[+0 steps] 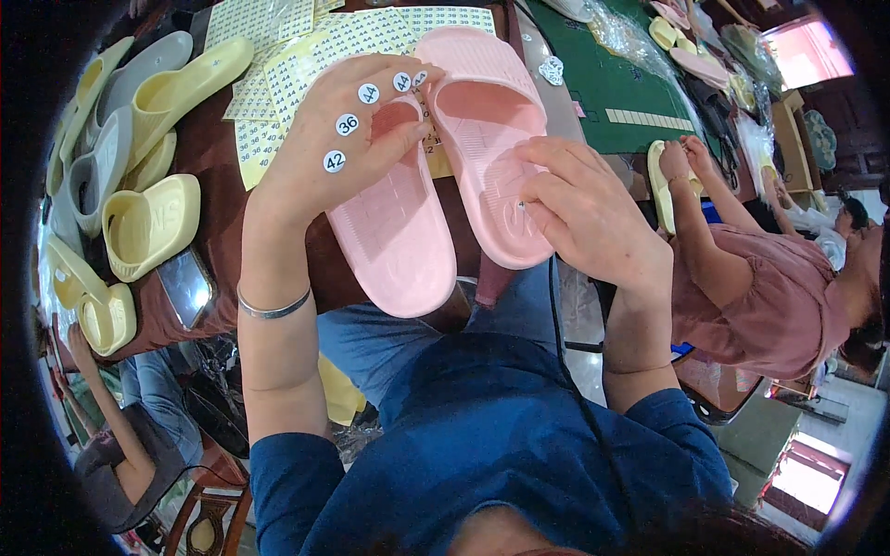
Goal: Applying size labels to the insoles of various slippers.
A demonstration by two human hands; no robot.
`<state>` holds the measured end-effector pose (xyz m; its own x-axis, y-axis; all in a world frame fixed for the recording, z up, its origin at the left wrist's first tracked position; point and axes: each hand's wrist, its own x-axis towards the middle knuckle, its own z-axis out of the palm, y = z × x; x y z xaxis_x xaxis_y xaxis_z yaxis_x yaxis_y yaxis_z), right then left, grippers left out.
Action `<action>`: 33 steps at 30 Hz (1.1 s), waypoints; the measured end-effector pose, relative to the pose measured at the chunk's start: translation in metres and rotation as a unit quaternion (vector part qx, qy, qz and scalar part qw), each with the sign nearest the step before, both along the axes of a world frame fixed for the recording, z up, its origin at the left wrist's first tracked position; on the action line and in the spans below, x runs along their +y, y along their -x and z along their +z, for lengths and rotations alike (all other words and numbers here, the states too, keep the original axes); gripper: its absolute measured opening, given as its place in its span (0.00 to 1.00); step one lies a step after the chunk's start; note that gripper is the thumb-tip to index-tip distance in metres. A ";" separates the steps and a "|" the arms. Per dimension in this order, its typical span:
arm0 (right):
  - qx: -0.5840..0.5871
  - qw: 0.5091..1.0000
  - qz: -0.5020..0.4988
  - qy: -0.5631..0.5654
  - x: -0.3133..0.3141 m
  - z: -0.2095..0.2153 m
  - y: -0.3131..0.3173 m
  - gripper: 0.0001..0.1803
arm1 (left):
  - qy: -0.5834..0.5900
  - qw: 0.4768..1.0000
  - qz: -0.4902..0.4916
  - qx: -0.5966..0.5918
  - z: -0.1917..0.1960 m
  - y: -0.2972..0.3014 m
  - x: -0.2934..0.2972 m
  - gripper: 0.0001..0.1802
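Observation:
My left hand grips a pink slide sandal at its strap, thumb tucked inside. Several small round white stickers sit on the backs of that hand's fingers. A second pink slide sandal lies beside the first, and my right hand holds it at its heel end, fingers curled against the sole. Both sandals rest over the near edge of a dark brown table.
Yellow sticker sheets lie behind the sandals. Yellow and grey sandals pile at the left, with a phone near them. A green mat lies at the right. A person in a pink top handles a yellow sandal.

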<state>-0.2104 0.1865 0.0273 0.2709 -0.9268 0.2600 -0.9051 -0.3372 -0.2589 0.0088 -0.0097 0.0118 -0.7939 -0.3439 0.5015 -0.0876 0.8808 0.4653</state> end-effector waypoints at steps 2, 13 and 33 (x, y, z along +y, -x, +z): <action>-0.004 1.000 -0.011 -0.002 0.001 0.002 -0.001 0.10 | 0.002 1.000 -0.003 0.003 0.001 0.001 0.000 0.27; 0.022 0.999 -0.018 0.029 0.007 0.001 0.000 0.14 | -0.018 0.999 -0.020 0.018 -0.005 0.001 -0.002 0.27; -0.081 0.981 -0.127 0.123 -0.002 -0.043 0.021 0.13 | 0.170 0.981 0.079 -0.044 0.005 0.006 0.019 0.33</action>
